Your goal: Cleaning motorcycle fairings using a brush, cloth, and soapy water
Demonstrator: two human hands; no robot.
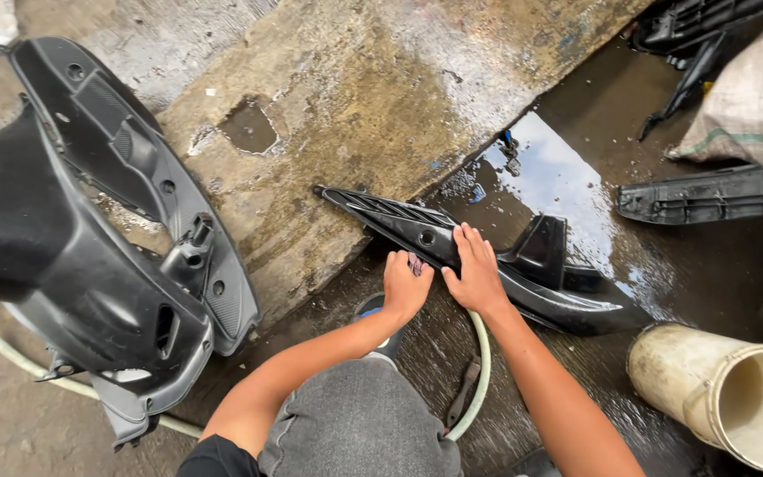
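A long black plastic scooter panel [523,274] lies on wet ground in front of me, one end resting on a concrete slab [346,115]. My right hand [474,274] presses flat on the panel's middle, fingers spread. My left hand [404,284] is closed around a small dark object, too small to identify, held against the panel's near edge. My knee in grey trousers [359,424] is below the hands.
A large black scooter body cover [90,238] lies at left over a pale hose [11,362]. A cream plastic bucket [735,397] lies on its side at lower right. More black panels [717,194] and a woven sack [752,88] sit at upper right, beside a puddle [549,177].
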